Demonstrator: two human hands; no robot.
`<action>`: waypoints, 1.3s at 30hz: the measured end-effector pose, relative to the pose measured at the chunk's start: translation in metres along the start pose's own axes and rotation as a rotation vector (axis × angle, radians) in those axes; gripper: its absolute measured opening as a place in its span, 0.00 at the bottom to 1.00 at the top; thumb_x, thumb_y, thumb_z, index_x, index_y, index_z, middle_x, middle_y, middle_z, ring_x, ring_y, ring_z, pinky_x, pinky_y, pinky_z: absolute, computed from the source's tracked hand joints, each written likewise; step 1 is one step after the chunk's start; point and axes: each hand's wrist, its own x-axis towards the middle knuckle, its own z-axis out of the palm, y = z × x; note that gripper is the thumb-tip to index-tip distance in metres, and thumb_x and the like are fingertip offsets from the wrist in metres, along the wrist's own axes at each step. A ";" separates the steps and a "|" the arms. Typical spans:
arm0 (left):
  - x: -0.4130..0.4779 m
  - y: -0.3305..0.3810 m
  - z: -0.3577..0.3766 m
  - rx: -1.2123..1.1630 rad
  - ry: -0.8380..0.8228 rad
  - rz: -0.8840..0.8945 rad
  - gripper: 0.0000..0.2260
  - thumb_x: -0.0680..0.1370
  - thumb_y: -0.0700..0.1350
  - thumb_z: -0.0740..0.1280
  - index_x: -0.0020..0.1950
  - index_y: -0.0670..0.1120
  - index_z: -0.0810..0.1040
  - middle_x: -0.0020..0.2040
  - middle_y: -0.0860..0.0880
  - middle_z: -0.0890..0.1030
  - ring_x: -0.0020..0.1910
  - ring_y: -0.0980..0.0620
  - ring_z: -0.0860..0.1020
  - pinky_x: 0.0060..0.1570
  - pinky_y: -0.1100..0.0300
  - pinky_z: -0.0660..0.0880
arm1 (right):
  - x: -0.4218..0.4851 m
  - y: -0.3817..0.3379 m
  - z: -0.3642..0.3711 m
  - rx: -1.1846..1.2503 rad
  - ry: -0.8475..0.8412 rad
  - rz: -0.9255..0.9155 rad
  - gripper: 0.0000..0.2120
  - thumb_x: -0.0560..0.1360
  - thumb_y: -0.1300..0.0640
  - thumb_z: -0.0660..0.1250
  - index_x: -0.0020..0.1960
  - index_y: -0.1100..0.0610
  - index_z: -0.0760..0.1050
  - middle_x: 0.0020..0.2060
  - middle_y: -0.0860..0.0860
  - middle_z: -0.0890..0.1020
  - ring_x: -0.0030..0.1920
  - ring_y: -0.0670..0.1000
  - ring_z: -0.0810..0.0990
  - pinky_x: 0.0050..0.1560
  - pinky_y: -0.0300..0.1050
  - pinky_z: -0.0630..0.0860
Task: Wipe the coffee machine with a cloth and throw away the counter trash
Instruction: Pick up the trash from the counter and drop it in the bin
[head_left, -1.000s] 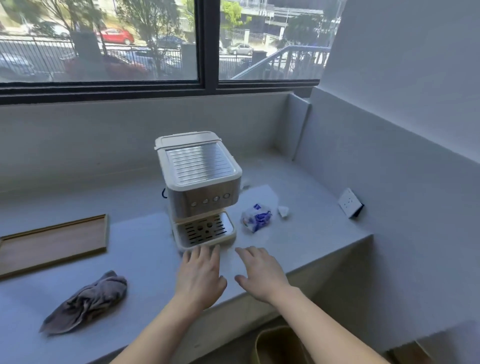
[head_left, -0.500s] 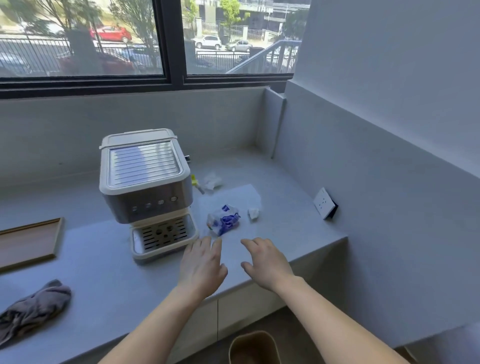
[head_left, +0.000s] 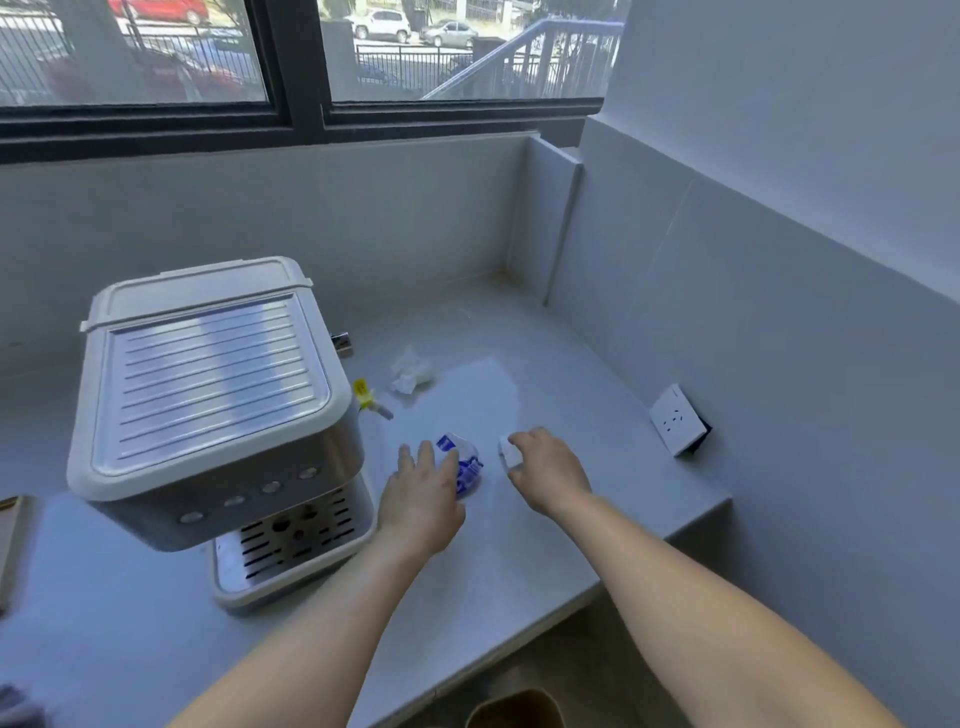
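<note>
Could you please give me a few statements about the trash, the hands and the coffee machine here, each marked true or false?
1. The right hand touches a small white scrap. True.
2. The left hand reaches over the blue-and-white wrapper. True.
3. The crumpled tissue lies in the bin. False: it lies on the counter, behind the wrapper.
4. The coffee machine stands right of both hands. False: it stands left of them.

daylight pours in through the window (head_left: 291, 57) and leaves a pale glare patch on the counter (head_left: 519, 545) below it. shadows stay soft. wide-angle bending curves the window frame and walls toward the edges. slight overall softness, the hands mildly blurred.
</note>
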 end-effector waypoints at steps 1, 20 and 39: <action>0.006 -0.002 0.003 -0.003 -0.041 -0.016 0.26 0.77 0.52 0.64 0.73 0.49 0.61 0.70 0.43 0.64 0.73 0.36 0.58 0.59 0.47 0.72 | 0.007 0.001 0.004 -0.008 -0.004 0.001 0.16 0.77 0.58 0.62 0.65 0.56 0.72 0.64 0.56 0.73 0.60 0.61 0.73 0.55 0.50 0.74; -0.010 0.008 0.018 -0.095 0.084 -0.041 0.19 0.74 0.38 0.62 0.63 0.51 0.75 0.54 0.49 0.76 0.58 0.45 0.71 0.42 0.51 0.75 | 0.000 0.034 0.022 0.073 0.068 -0.126 0.10 0.78 0.63 0.61 0.57 0.57 0.76 0.51 0.56 0.77 0.53 0.59 0.74 0.46 0.48 0.73; -0.233 0.174 0.075 -0.217 0.354 -0.223 0.18 0.74 0.42 0.70 0.64 0.50 0.78 0.55 0.50 0.80 0.54 0.47 0.76 0.41 0.53 0.77 | -0.187 0.155 0.016 0.255 -0.026 -0.389 0.09 0.79 0.54 0.62 0.58 0.53 0.76 0.51 0.51 0.81 0.50 0.53 0.79 0.47 0.46 0.77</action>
